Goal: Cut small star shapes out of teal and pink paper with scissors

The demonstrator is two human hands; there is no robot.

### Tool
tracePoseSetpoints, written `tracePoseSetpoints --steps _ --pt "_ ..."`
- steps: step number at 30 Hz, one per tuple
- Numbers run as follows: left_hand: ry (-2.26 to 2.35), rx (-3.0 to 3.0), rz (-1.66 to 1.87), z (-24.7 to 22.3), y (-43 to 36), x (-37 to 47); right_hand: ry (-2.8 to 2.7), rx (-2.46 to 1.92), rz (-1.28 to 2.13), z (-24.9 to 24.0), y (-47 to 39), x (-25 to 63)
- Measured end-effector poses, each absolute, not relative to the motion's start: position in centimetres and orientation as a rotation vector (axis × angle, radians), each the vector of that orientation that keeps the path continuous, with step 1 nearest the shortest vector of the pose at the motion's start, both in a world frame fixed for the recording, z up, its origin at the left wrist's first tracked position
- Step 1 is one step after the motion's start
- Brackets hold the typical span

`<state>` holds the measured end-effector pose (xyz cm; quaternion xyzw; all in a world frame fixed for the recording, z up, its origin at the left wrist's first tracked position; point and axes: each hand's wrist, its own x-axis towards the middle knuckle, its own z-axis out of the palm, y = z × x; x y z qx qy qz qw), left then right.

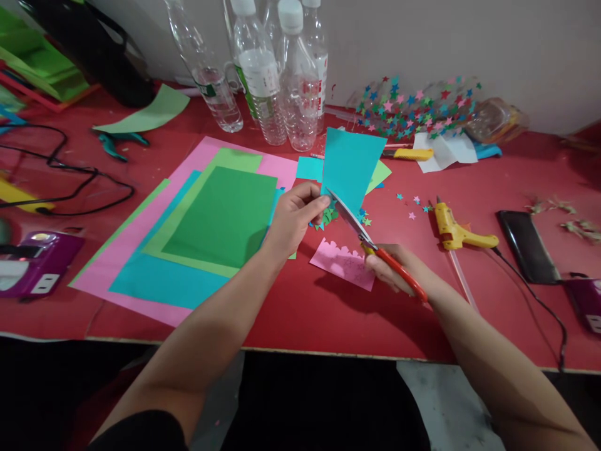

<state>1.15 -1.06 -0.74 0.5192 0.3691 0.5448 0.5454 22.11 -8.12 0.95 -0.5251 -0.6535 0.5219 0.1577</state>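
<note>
My left hand (303, 210) pinches the lower left corner of a blue sheet of paper (352, 163), which is held up over the table. In my right hand (394, 266) is a pair of scissors (397, 269) with red handles. Their blades point up and left and meet the paper's lower edge close to my left fingertips. Beneath the scissors lies a pink paper piece (342, 266) with a notched upper edge and faint outlines on it. Small green and blue paper cut-outs (329, 216) are heaped behind it, partly hidden by the blue paper and my left hand.
Stacked coloured sheets (220, 213) lie at left. Clear plastic bottles (298, 81) stand along the wall, beside a container of paper stars (413, 109). To the right are a yellow glue gun (455, 228) with a cord and a black phone (528, 247). A yellow cutter (413, 153) lies behind.
</note>
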Motion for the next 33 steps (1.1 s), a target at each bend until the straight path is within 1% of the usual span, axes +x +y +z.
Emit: tracePoseSetpoints --steps 6,12,17,23,27,30,33 --pt "0.852 1.097 1.349 -1.4 -0.8 1.6 -1.818 -1.499 1.483 0.5 -8.1 21.8" --pt "0.707 0.965 1.222 -1.4 -1.4 2.6 -1.614 -1.570 1.554 0.3 -8.4 21.1" --pt "0.721 0.895 1.227 -1.7 -1.4 2.6 -1.660 -1.481 1.570 0.2 -8.6 21.1" --pt "0.798 1.103 1.349 -1.8 -1.3 2.0 -1.685 -1.512 1.547 0.2 -8.6 21.2" --pt "0.948 1.283 1.417 -1.1 -1.7 1.9 -1.727 -1.530 1.483 0.3 -8.5 21.1" --pt "0.996 1.337 1.413 -0.9 -1.7 1.8 -1.755 -1.546 1.462 0.5 -8.4 21.1" --pt "0.948 1.304 1.384 -1.1 -1.5 1.8 -1.784 -1.564 1.460 0.8 -8.3 21.2"
